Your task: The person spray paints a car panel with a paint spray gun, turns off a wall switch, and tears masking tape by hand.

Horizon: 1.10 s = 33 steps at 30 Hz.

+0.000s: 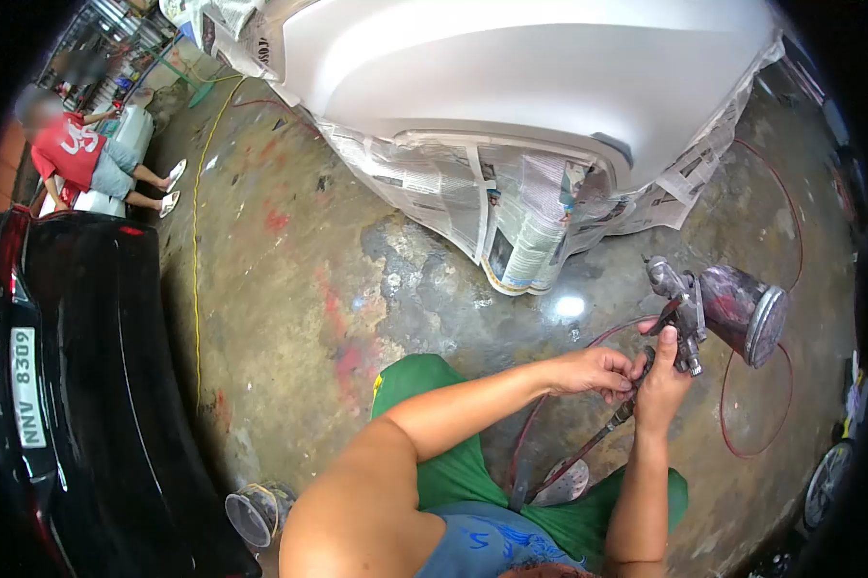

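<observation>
Right hand (663,380) upright, fingers wrapped round grimy metal spray gun with purple-stained cup (708,306), which sat right of the silver panel (511,77) | left hand (595,372) reached across, fingertips pinched at black hose fitting (634,397)

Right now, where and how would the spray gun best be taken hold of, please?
I'd take the spray gun by its handle, from the left, opposite its cup: the cup juts out wide to the right and would crowd that approach.

Masked panel (540,67) ahead, car (97,385) left, cup (253,515) between car and person (357,482)
</observation>
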Available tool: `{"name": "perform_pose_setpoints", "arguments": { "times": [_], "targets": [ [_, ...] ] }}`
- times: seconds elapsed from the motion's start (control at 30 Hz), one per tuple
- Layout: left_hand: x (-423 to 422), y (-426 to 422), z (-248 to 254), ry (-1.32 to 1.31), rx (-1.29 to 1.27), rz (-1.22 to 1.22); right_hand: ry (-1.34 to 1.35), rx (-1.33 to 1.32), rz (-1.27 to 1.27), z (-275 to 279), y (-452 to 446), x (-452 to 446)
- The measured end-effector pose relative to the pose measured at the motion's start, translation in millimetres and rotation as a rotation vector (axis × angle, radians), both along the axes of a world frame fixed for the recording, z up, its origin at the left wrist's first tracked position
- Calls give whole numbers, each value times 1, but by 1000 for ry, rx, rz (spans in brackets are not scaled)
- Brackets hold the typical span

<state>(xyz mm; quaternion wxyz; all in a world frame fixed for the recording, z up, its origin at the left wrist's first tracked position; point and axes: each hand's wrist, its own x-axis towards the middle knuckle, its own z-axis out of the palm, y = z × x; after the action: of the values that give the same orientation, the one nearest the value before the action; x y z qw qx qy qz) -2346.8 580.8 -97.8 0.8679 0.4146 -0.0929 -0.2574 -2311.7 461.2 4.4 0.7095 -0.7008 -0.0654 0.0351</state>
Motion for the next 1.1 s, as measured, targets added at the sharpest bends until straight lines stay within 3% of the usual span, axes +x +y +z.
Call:
{"name": "perform_pose_setpoints", "arguments": {
  "times": [0.17,0.27,0.33,0.4,0.47,0.5,0.57,0.67,0.77,0.83,0.9,1.0,1.03,1.1],
  "targets": [
    [-2,19,11,-103,64,35,-4,19,-2,0,-3,5],
    [2,61,44,-180,116,247,49,-29,7,1,-7,13],
    [-13,93,84,-299,191,669,53,-28,5,1,-8,16],
    [-35,122,125,-622,243,1326,44,-23,18,-1,-10,19],
    [-65,146,177,-916,380,1805,33,-16,17,-1,-8,19],
    [-82,150,196,-962,329,1951,30,-19,15,1,-8,21],
    [-93,144,223,-1127,530,2334,24,-19,15,1,-8,22],
    [-98,140,227,-1345,686,2550,29,-12,23,-2,-9,25],
    [-116,147,227,-1493,880,1447,71,-28,26,-9,-18,24],
    [-103,140,226,-1511,816,1426,56,-17,11,-5,-14,26],
    [-73,112,222,-1455,642,2110,49,-23,6,-2,-15,25],
    [-82,98,204,-1063,1044,1240,61,-22,-17,-3,-11,26],
    [-72,89,197,-968,1047,816,73,-30,-27,-4,-13,26],
    [-33,57,139,-891,750,976,79,-27,-49,-7,-14,27]
  ]
}}
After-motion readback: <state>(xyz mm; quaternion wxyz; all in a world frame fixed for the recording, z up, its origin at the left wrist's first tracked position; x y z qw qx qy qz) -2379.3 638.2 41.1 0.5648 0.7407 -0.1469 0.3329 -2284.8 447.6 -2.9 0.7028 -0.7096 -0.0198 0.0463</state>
